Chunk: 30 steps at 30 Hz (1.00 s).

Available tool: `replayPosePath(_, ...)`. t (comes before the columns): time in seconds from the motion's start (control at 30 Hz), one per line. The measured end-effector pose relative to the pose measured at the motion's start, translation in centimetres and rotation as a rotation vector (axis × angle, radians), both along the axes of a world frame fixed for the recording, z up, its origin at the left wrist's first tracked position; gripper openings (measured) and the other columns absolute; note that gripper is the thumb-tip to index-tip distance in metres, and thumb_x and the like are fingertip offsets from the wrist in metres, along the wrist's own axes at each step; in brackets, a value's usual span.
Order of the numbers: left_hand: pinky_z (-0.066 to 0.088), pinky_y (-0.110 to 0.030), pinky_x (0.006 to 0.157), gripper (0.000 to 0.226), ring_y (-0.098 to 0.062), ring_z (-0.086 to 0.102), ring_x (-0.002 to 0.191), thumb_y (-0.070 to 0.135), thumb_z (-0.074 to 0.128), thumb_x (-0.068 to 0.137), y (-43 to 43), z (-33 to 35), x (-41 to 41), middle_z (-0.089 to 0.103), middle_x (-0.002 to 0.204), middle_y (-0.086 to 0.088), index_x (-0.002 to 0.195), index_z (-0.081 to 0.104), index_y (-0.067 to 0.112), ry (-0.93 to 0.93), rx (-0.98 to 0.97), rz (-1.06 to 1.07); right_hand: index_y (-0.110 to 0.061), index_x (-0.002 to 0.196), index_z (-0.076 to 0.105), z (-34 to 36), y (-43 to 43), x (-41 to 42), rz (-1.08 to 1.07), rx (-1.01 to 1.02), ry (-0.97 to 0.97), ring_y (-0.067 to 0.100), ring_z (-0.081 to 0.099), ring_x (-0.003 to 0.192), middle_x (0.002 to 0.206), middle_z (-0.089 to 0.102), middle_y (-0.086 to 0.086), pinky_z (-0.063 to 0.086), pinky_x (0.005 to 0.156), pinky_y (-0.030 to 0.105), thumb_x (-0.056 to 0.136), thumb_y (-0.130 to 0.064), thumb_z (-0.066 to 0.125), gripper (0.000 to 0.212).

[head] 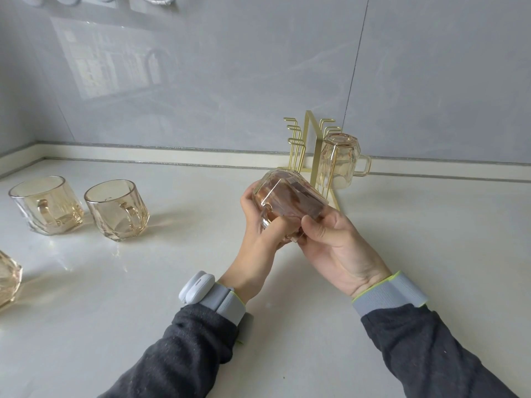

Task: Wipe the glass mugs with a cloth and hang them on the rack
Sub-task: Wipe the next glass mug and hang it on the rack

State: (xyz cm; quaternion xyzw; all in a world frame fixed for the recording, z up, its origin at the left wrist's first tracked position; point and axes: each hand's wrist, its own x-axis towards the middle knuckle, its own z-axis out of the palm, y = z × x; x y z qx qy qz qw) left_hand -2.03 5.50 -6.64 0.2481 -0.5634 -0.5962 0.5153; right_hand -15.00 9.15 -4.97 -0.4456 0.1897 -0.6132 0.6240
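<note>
Nearest are two dark sleeves (186,351), each ending in a grey wristband (388,294), with a white device (196,285) strapped on the left wrist. Above the pale counter (143,297) both hands hold the held mug (290,196), tipped on its side with its faceted base up and to the left and its rim toward the lower right. The left hand (258,225) curls round the base end by the handle; the right hand (336,245) grips the rim end, thumb on the outside. Something brownish shows through the glass, and I cannot tell what it is. At the left edge a cut-off mug (8,277) sits on the counter; further back stand the far-left mug (46,205) and the neighbour mug (117,209), upright, just beside each other. Just behind the hands, against the grey tiled wall (230,81), is the gold wire rack (310,145), with the hanging mug (339,159) upside down on its right side.
</note>
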Motion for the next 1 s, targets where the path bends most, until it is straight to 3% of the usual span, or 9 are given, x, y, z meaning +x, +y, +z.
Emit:
replayPosePath(0.07, 0.055, -0.038, 0.093, 0.082, -0.024, 0.064, 0.118, 0.026, 0.073, 0.069, 0.1, 0.1, 0.0, 0.060, 0.135, -0.013, 0.139, 0.031, 0.034, 0.000, -0.038, 0.051, -0.002, 0.131, 0.063, -0.3, -0.3, 0.0, -0.025, 0.055, -0.031, 0.029, 0.063, 0.116, 0.128, 0.066, 0.020, 0.052, 0.097, 0.030, 0.076, -0.014, 0.085, 0.060)
replayPosePath(0.2, 0.050, -0.016, 0.067, 0.081, -0.002, 0.063, 0.079, 0.006, 0.064, 0.074, 0.5, 0.4, 0.0, 0.063, 0.100, -0.003, 0.143, 0.025, 0.023, 0.009, -0.122, 0.119, -0.008, 0.115, 0.075, -0.8, -0.6, 0.0, -0.126, 0.137, -0.031, 0.033, 0.062, 0.111, 0.119, 0.071, 0.018, 0.043, 0.102, 0.032, 0.060, -0.019, 0.095, 0.060)
replayPosePath(0.27, 0.049, -0.014, 0.066, 0.081, 0.002, 0.063, 0.076, 0.005, 0.062, 0.074, 0.6, 0.4, 0.1, 0.066, 0.094, 0.003, 0.143, 0.024, 0.022, 0.006, -0.137, 0.133, -0.006, 0.115, 0.075, -0.9, -0.8, 0.1, -0.186, 0.181, -0.025, 0.037, 0.049, 0.110, 0.120, 0.069, 0.023, 0.031, 0.099, 0.038, 0.054, -0.021, 0.099, 0.067)
replayPosePath(0.43, 0.051, -0.012, 0.067, 0.075, 0.004, 0.066, 0.073, 0.002, 0.056, 0.076, 1.1, 0.8, -0.1, 0.074, 0.082, 0.018, 0.139, 0.020, 0.019, 0.011, -0.154, 0.111, 0.002, 0.118, 0.070, -1.1, -0.8, 0.0, -0.249, 0.220, -0.045, 0.038, 0.048, 0.105, 0.131, 0.057, 0.038, 0.038, 0.081, 0.034, 0.049, -0.018, 0.101, 0.078)
replayPosePath(0.6, 0.052, -0.016, 0.070, 0.075, -0.003, 0.068, 0.086, 0.006, 0.058, 0.077, 0.7, 0.6, -0.1, 0.072, 0.110, -0.012, 0.140, 0.021, 0.023, 0.014, -0.117, 0.117, 0.004, 0.120, 0.069, -0.8, -0.5, 0.2, -0.255, 0.204, -0.032, 0.034, 0.044, 0.096, 0.124, 0.061, 0.037, 0.045, 0.063, 0.022, 0.068, -0.011, 0.084, 0.056)
replayPosePath(0.73, 0.053, -0.033, 0.082, 0.071, -0.017, 0.060, 0.087, 0.010, 0.062, 0.077, 0.5, 0.5, 0.0, 0.061, 0.103, -0.008, 0.135, 0.027, 0.033, 0.047, -0.057, 0.088, 0.001, 0.125, 0.067, -0.6, -0.3, 0.0, -0.208, 0.151, 0.034, 0.021, 0.054, 0.077, 0.107, 0.072, 0.017, 0.044, 0.070, 0.023, 0.079, -0.006, 0.069, 0.046)
replayPosePath(0.83, 0.049, -0.040, 0.086, 0.075, -0.016, 0.057, 0.089, 0.018, 0.069, 0.069, 0.5, 0.3, 0.1, 0.062, 0.098, 0.001, 0.132, 0.031, 0.035, 0.037, -0.038, 0.049, 0.002, 0.127, 0.064, -0.4, -0.1, -0.1, -0.107, 0.087, 0.032, 0.026, 0.067, 0.104, 0.117, 0.071, 0.018, 0.052, 0.093, 0.029, 0.087, 0.002, 0.060, 0.040)
replayPosePath(0.9, 0.047, -0.041, 0.086, 0.078, -0.013, 0.057, 0.085, 0.015, 0.067, 0.067, 0.7, 0.3, 0.0, 0.063, 0.089, 0.004, 0.134, 0.032, 0.033, 0.018, -0.042, 0.002, -0.003, 0.119, 0.070, -0.2, 0.1, 0.0, -0.040, 0.046, 0.008, 0.022, 0.068, 0.097, 0.108, 0.073, 0.014, 0.054, 0.082, 0.026, 0.086, 0.007, 0.053, 0.038)
replayPosePath(1.0, 0.048, -0.046, 0.093, 0.084, -0.020, 0.062, 0.097, 0.003, 0.062, 0.072, 0.8, 0.3, 0.1, 0.068, 0.101, -0.001, 0.142, 0.032, 0.037, -0.023, -0.064, -0.039, -0.010, 0.110, 0.076, -0.1, 0.1, 0.1, 0.024, 0.017, -0.056, 0.020, 0.070, 0.093, 0.103, 0.074, 0.011, 0.054, 0.080, 0.026, 0.083, 0.012, 0.048, 0.045)
